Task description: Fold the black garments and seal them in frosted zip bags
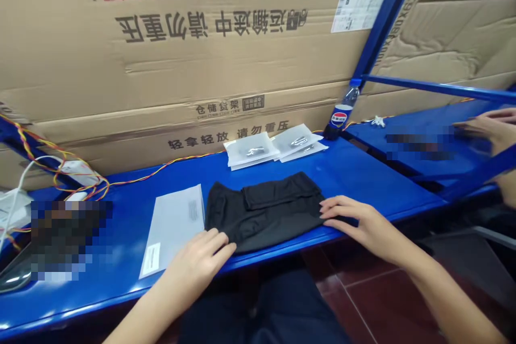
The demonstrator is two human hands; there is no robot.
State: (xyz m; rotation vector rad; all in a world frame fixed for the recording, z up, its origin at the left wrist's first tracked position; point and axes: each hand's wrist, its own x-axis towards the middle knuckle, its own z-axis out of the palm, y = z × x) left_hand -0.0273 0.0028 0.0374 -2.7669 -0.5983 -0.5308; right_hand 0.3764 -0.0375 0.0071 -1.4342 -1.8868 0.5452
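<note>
A black fabric garment point(274, 215) lies folded on the blue tabletop, with one folded strip across its upper part. What kind of garment it is, I cannot tell. At its lower left corner, my left hand point(207, 252) has its fingers curled together on the fabric edge. My right hand point(355, 220) pinches the right edge between thumb and fingers. Just left of the garment, partly beside my left hand, lies a flat frosted plastic bag point(173, 226) with a white label at its lower corner.
Behind the garment lie several filled frosted packets point(252, 150). A cola bottle point(342, 110) stands by the blue frame post point(382, 21). Tangled wires and a white power strip point(80, 172) sit at left, near a blurred dark object. Another person's hand point(492, 126) is at far right.
</note>
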